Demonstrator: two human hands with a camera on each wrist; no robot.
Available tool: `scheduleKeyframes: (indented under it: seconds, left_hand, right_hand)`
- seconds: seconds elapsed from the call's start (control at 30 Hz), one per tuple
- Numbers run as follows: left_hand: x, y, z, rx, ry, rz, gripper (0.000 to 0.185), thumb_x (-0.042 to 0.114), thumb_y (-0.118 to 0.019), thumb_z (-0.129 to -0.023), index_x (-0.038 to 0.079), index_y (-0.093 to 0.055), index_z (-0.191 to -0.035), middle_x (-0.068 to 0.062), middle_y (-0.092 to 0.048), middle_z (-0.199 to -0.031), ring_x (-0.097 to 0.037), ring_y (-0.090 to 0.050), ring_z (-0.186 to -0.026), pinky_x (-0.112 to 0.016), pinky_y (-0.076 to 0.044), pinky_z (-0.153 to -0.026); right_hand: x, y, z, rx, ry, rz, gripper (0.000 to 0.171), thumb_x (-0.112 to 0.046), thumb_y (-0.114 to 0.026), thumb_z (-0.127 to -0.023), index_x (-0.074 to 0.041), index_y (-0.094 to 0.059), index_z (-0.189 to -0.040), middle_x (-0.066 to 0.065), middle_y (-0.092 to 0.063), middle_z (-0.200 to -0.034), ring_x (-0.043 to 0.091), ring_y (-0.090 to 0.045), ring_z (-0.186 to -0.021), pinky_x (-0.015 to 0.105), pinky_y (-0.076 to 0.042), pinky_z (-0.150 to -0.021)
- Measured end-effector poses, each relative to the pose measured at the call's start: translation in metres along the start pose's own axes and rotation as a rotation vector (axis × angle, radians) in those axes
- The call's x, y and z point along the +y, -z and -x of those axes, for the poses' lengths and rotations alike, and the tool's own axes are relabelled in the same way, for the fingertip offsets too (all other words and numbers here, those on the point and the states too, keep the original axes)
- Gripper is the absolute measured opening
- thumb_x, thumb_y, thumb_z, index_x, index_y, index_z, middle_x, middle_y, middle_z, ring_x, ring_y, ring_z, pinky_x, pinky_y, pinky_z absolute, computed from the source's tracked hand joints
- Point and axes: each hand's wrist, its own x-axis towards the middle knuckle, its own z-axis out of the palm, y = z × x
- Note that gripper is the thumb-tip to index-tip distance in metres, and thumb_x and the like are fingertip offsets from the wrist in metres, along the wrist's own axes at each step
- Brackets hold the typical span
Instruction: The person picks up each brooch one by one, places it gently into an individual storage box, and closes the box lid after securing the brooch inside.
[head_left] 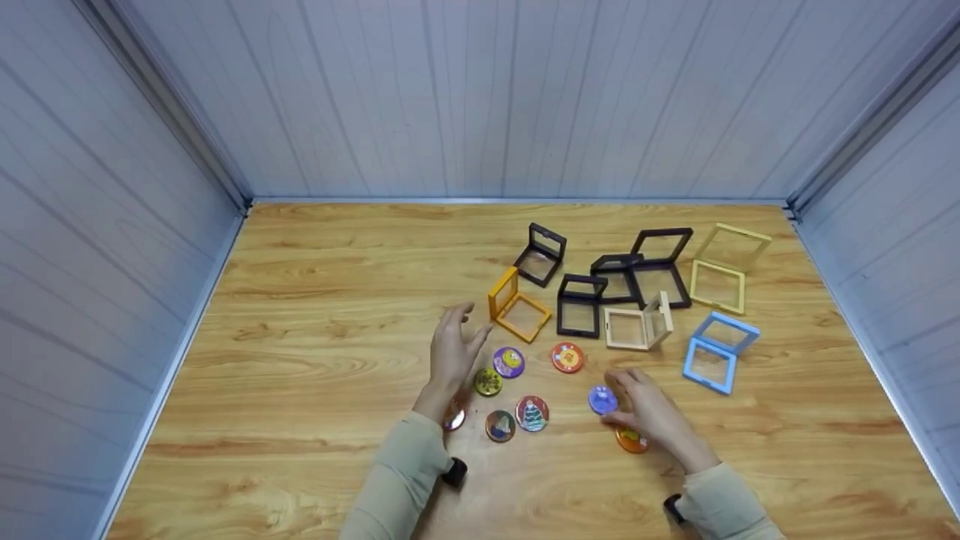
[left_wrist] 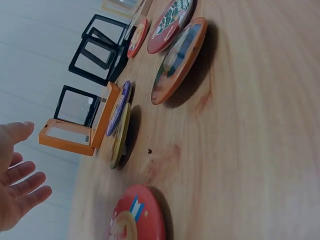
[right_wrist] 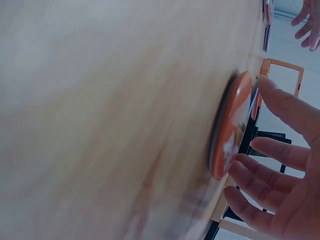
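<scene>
Head view only: blue badge (head_left: pixel 602 400) (fingertip-covered)

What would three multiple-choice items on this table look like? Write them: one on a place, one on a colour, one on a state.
1. Where does the blue frame lie?
A. Right of the beige frame
B. Under the left hand
C. Left of the orange frame

2. What colour is the frame nearest the left hand?
A. Yellow
B. Orange
C. Blue

3. How is the left hand?
A. Clenched in a fist
B. Gripping a frame
C. Open, holding nothing

Key:
1 A: the blue frame sits to the right of the beige frame.
2 B: the orange frame stands just beyond the left hand.
3 C: its fingers are spread, with nothing in them.
</scene>
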Motion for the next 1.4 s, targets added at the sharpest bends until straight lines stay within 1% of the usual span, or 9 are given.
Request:
scheduleKeyframes:
  seconds: [0.13,0.23,0.4,0.53,0.83,1.0,1.17,1.23,1.4]
  left_hand:
    - [0.001,-0.006,-0.008,-0.021,0.035,0.025,0.041,0.017,-0.067,-0.079,-0.002,-0.054,-0.112,-0.013,-0.056,-0.106,-0.024,-0.054,-0.094,-0.034,-0.045,-0.077]
    - [0.003,-0.009,-0.013,-0.036,0.055,0.052,0.041,0.018,-0.066,-0.079,-0.003,-0.054,-0.112,-0.015,-0.056,-0.105,-0.025,-0.054,-0.093,-0.035,-0.045,-0.077]
    - [0.007,-0.014,-0.023,-0.065,0.095,0.035,0.041,0.02,-0.065,-0.08,-0.002,-0.054,-0.113,-0.014,-0.056,-0.106,-0.023,-0.054,-0.093,-0.032,-0.045,-0.076]
    - [0.009,-0.018,-0.03,-0.069,0.117,0.024,0.039,0.017,-0.065,-0.08,-0.002,-0.054,-0.113,-0.013,-0.056,-0.106,-0.022,-0.054,-0.092,-0.032,-0.045,-0.075]
    - [0.008,-0.025,-0.04,-0.118,0.216,0.069,0.037,0.012,-0.063,-0.081,-0.002,-0.054,-0.114,-0.011,-0.056,-0.106,-0.021,-0.054,-0.092,-0.03,-0.045,-0.078]
    - [0.007,-0.028,-0.042,-0.129,0.206,0.077,0.032,0.011,-0.061,-0.083,-0.001,-0.056,-0.112,-0.011,-0.058,-0.103,-0.02,-0.056,-0.09,-0.028,-0.045,-0.078]
    - [0.006,-0.029,-0.043,-0.123,0.183,0.09,0.028,0.009,-0.059,-0.084,-0.002,-0.058,-0.109,-0.012,-0.06,-0.097,-0.019,-0.057,-0.084,-0.027,-0.047,-0.073]
    - [0.006,-0.029,-0.044,-0.12,0.178,0.103,0.027,0.009,-0.058,-0.084,-0.002,-0.059,-0.108,-0.012,-0.06,-0.095,-0.019,-0.058,-0.082,-0.026,-0.047,-0.071]
    - [0.004,-0.03,-0.044,-0.12,0.178,0.157,0.023,0.006,-0.056,-0.085,-0.003,-0.06,-0.106,-0.013,-0.06,-0.093,-0.018,-0.058,-0.078,-0.024,-0.048,-0.067]
  right_hand:
    - [-0.001,-0.001,-0.003,0.012,0.041,0.082,0.064,-0.019,-0.078,-0.065,0.003,-0.05,-0.118,0.017,-0.051,-0.107,0.032,-0.052,-0.094,0.045,-0.043,-0.081]
    - [-0.001,-0.002,-0.004,0.008,0.044,0.119,0.064,-0.019,-0.079,-0.063,0.002,-0.052,-0.118,0.015,-0.052,-0.104,0.03,-0.053,-0.09,0.043,-0.045,-0.077]
    - [-0.004,-0.002,-0.005,-0.011,0.029,0.128,0.06,-0.02,-0.079,-0.063,-0.001,-0.055,-0.114,0.014,-0.051,-0.104,0.027,-0.054,-0.089,0.042,-0.045,-0.077]
    - [-0.005,-0.002,-0.006,-0.021,0.036,0.138,0.056,-0.021,-0.079,-0.063,-0.002,-0.057,-0.11,0.013,-0.05,-0.103,0.026,-0.054,-0.089,0.042,-0.045,-0.077]
    - [-0.008,-0.003,-0.01,-0.065,0.01,0.138,0.047,-0.018,-0.078,-0.065,-0.003,-0.058,-0.105,0.015,-0.051,-0.105,0.03,-0.054,-0.092,0.044,-0.044,-0.08]
    - [-0.01,-0.002,-0.01,-0.071,0.009,0.118,0.044,-0.015,-0.077,-0.066,-0.003,-0.058,-0.104,0.015,-0.051,-0.106,0.029,-0.055,-0.091,0.044,-0.045,-0.079]
    - [-0.007,-0.003,-0.012,-0.058,0.091,0.135,0.04,-0.014,-0.078,-0.065,-0.002,-0.058,-0.098,0.008,-0.052,-0.093,0.022,-0.055,-0.081,0.038,-0.047,-0.071]
    - [-0.006,-0.003,-0.012,-0.061,0.105,0.131,0.039,-0.013,-0.078,-0.064,-0.002,-0.058,-0.096,0.005,-0.05,-0.088,0.02,-0.054,-0.078,0.036,-0.047,-0.068]
    - [-0.007,-0.002,-0.016,-0.115,0.052,0.096,0.039,-0.012,-0.077,-0.065,-0.003,-0.058,-0.097,0.005,-0.052,-0.091,0.02,-0.055,-0.081,0.036,-0.047,-0.072]
